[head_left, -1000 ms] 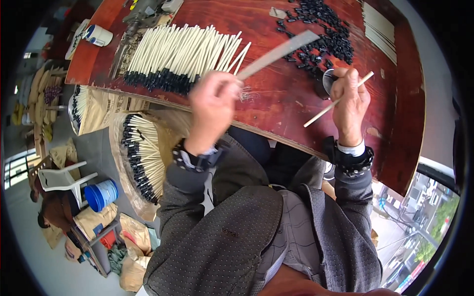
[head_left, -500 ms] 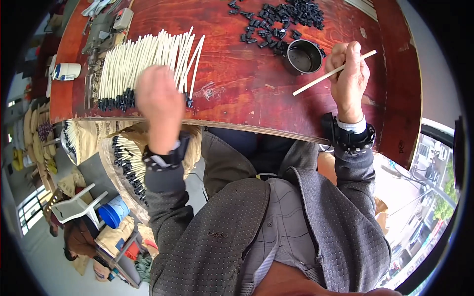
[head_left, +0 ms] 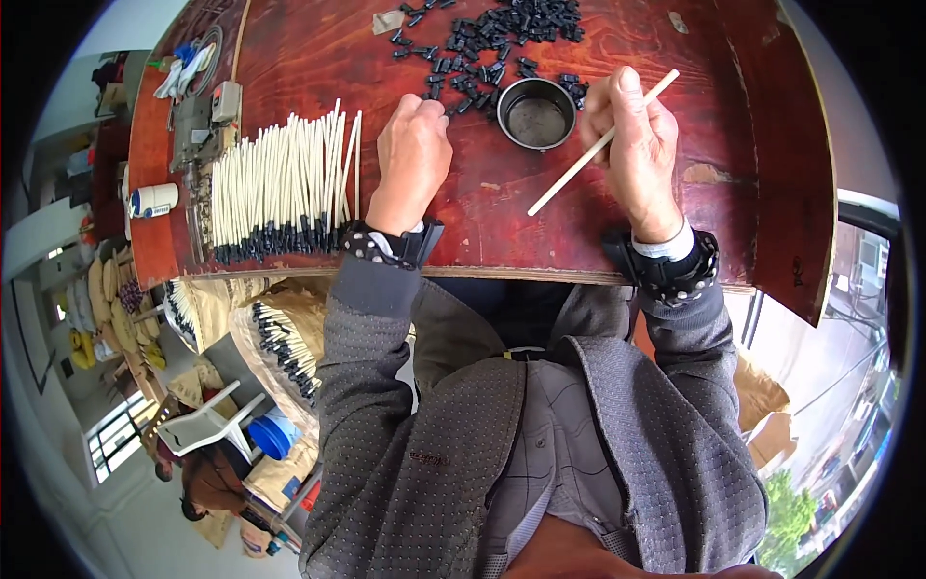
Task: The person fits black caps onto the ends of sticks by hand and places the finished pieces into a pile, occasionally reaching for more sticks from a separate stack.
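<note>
My right hand [head_left: 632, 145] grips a thin cream stick [head_left: 564, 183], which slants from upper right to lower left, its lower end over the table. Just left of that hand stands a round dark cup [head_left: 537, 114] with some liquid or a shiny bottom. Fingers curled, my left hand [head_left: 415, 159] reaches the near left edge of the small black plastic pieces [head_left: 511, 29]; its fingertips are hidden, so whether it pinches one cannot be seen. To its left lies a dense row of cream sticks [head_left: 280, 174] with black pieces on their near ends.
A reddish wooden table [head_left: 482, 207] carries everything. A metal device [head_left: 193, 135] and a white-and-blue container [head_left: 154, 200] stand at its left. Below the table edge, a sack [head_left: 289, 338] holds more black-tipped sticks. A blue bucket [head_left: 273, 436] and people are farther left.
My left hand has moved from over the row of sticks rightward and up to the black pieces. The right hand still holds its stick, now tilted more steeply. The whole view has shifted.
</note>
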A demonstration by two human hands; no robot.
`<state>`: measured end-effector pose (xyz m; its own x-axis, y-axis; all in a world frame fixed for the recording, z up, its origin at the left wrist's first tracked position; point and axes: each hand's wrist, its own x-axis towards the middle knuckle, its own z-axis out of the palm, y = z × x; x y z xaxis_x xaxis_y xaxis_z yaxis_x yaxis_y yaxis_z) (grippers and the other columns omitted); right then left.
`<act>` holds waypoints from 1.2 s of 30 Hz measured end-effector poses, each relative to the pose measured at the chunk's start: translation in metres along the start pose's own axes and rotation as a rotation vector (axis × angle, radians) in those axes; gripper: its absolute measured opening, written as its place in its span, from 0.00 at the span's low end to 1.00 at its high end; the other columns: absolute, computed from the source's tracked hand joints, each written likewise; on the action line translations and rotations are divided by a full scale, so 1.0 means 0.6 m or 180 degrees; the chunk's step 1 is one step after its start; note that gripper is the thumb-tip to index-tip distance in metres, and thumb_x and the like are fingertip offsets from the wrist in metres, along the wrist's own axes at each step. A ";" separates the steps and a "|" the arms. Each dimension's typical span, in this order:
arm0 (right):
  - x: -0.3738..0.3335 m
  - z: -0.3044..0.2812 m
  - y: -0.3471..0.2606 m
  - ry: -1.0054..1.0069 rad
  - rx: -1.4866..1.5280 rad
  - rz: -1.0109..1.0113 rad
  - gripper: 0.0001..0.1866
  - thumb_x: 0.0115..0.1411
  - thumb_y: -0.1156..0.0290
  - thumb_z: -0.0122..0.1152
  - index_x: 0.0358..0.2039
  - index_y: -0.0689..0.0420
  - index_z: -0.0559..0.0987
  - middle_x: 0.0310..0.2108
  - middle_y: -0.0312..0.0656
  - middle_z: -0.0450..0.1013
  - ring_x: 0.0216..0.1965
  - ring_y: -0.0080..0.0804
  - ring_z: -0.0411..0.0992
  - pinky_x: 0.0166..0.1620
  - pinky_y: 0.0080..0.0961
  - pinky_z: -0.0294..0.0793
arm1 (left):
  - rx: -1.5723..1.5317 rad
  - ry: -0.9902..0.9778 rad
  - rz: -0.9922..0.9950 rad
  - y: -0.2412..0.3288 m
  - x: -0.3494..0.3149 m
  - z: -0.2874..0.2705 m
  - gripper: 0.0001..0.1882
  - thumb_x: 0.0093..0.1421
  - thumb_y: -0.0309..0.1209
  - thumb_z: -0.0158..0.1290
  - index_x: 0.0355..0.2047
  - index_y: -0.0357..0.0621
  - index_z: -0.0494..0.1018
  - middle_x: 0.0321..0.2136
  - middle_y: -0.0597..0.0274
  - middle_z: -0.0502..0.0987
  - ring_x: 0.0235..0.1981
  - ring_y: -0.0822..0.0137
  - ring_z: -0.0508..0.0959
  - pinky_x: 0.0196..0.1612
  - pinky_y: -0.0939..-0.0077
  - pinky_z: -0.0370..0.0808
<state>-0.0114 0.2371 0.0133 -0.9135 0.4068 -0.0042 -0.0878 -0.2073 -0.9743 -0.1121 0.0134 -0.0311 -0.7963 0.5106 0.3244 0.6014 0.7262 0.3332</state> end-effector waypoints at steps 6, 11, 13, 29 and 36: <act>0.015 -0.014 -0.018 0.0431 -0.0018 -0.0833 0.24 0.72 0.51 0.53 0.29 0.60 0.76 0.19 0.33 0.67 0.18 0.20 0.64 0.20 0.17 0.57 | -0.0277 -0.0295 -0.0218 0.003 -0.024 -0.005 0.03 0.56 0.18 0.54 0.32 0.32 0.74 0.33 0.43 0.73 0.35 0.40 0.77 0.38 0.50 0.75; 0.032 0.011 -0.033 0.0458 -0.1337 -0.1583 0.20 0.70 0.57 0.59 0.28 0.60 0.77 0.19 0.32 0.69 0.19 0.21 0.68 0.21 0.19 0.62 | -0.0769 -0.0103 -0.0172 -0.005 -0.037 -0.003 0.04 0.56 0.17 0.54 0.33 0.31 0.73 0.34 0.42 0.73 0.35 0.39 0.77 0.39 0.51 0.75; 0.045 0.021 -0.026 0.0210 -0.1831 -0.1770 0.19 0.70 0.58 0.59 0.28 0.60 0.77 0.19 0.31 0.69 0.19 0.20 0.68 0.21 0.20 0.63 | -0.0635 -0.0150 -0.0107 -0.008 -0.042 -0.002 0.08 0.56 0.16 0.55 0.37 0.32 0.74 0.36 0.44 0.74 0.36 0.41 0.77 0.39 0.54 0.75; 0.021 0.055 -0.052 0.0232 0.0018 -0.0609 0.21 0.70 0.54 0.59 0.25 0.57 0.76 0.17 0.33 0.67 0.17 0.20 0.64 0.21 0.19 0.60 | -0.3798 -0.0344 -0.1390 0.046 -0.121 -0.074 0.07 0.64 0.24 0.57 0.41 0.36 0.73 0.28 0.63 0.75 0.24 0.77 0.73 0.29 0.81 0.71; -0.009 0.074 -0.045 -0.0077 0.0196 -0.0184 0.22 0.70 0.54 0.58 0.24 0.56 0.74 0.17 0.33 0.66 0.17 0.20 0.63 0.21 0.18 0.58 | -0.4161 -0.0542 -0.1187 0.070 -0.142 -0.111 0.07 0.67 0.22 0.54 0.44 0.34 0.74 0.30 0.63 0.76 0.26 0.78 0.73 0.30 0.84 0.71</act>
<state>-0.0217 0.2007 0.0496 -0.9154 0.3983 0.0579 -0.1644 -0.2387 -0.9571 -0.0144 -0.0301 0.0143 -0.8641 0.5011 -0.0481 -0.1013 -0.0795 0.9917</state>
